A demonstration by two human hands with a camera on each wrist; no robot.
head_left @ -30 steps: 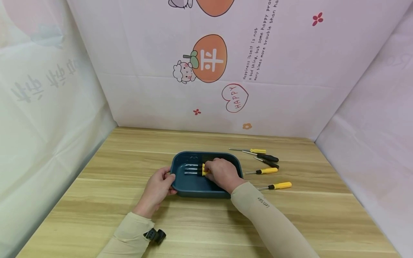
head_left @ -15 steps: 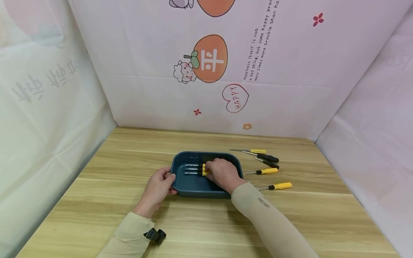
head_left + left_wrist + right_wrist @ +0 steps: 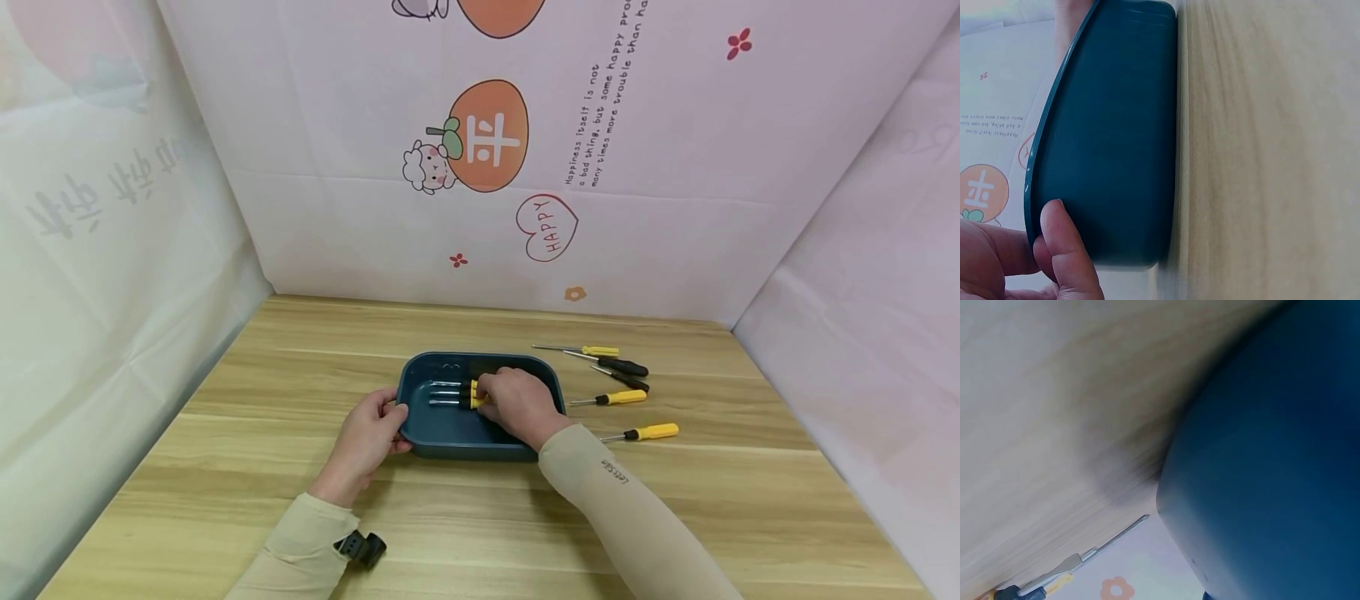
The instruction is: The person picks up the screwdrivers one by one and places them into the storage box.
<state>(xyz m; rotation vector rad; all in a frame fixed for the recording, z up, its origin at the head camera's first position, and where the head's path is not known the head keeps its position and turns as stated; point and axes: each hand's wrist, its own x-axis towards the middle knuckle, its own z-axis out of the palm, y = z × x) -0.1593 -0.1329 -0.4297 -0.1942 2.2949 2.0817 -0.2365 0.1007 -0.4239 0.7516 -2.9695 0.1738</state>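
Observation:
A dark teal box (image 3: 465, 452) with rounded corners sits on the wooden table, its top uncovered. My left hand (image 3: 366, 437) grips the box's left end, thumb over the rim and fingers against the outer wall. The left wrist view shows those fingers (image 3: 1066, 240) on the outer side of the box (image 3: 1110, 137). Inside the box lie yellow-and-black screwdrivers (image 3: 467, 394), side by side, shafts pointing left. Reaching in from the right, my right hand (image 3: 521, 406) holds their handles with curled fingers, which hide most of the handles. The right wrist view shows only the box's outside (image 3: 1260, 469).
Right of the box, several screwdrivers lie on the table (image 3: 480, 525): a yellow one (image 3: 600, 352) at the back, black-handled ones (image 3: 624, 367) beside it, and two yellow-and-black ones (image 3: 624, 398) nearer. Patterned cloth walls (image 3: 337, 233) enclose the back and sides.

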